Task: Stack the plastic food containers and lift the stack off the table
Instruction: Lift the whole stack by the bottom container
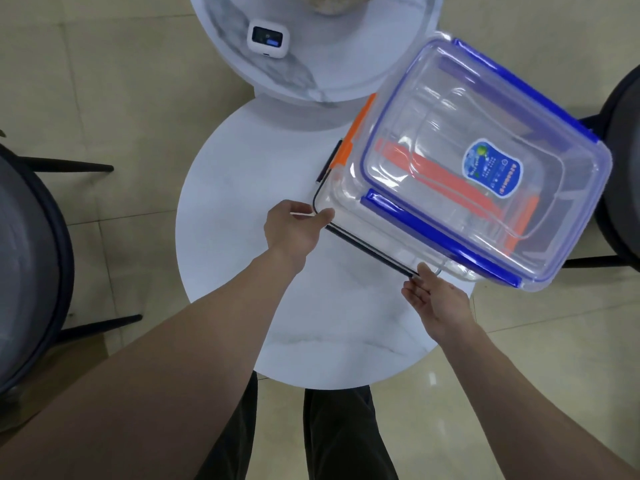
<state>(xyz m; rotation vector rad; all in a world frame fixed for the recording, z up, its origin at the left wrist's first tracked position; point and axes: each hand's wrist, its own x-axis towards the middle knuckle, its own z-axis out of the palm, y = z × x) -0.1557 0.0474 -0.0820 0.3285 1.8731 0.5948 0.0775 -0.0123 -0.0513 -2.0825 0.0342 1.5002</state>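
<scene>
- Both hands grip the bottom container of the stack: the left hand (294, 230) pinches its near-left corner, thumb on the dark rim and fingers hidden beneath.
- Left of the table, a dark round chair (31, 258) stands on the tiled floor (121, 98).
- Under the hands lies the round white table (249, 271); behind it a second, marble-patterned table (329, 71) carries a small white device (268, 38) with a dark screen.
- To the right of the left hand, the stack (467, 188) sits tilted, its far-right part reaching out past the table edge; whether its base touches the tabletop cannot be told.
- Within the stack, the dark-rimmed container (367, 249) is lowest, an orange-clipped container (346, 147) is in the middle, and a blue-clipped container (433, 116) with a blue label (493, 169) is on top.
- At the stack's near-right end, the right hand (436, 299) holds the dark rim's end, fingers curled under and palm partly showing.
- Farthest right, another dark chair (623, 168) stands partly behind the stack.
</scene>
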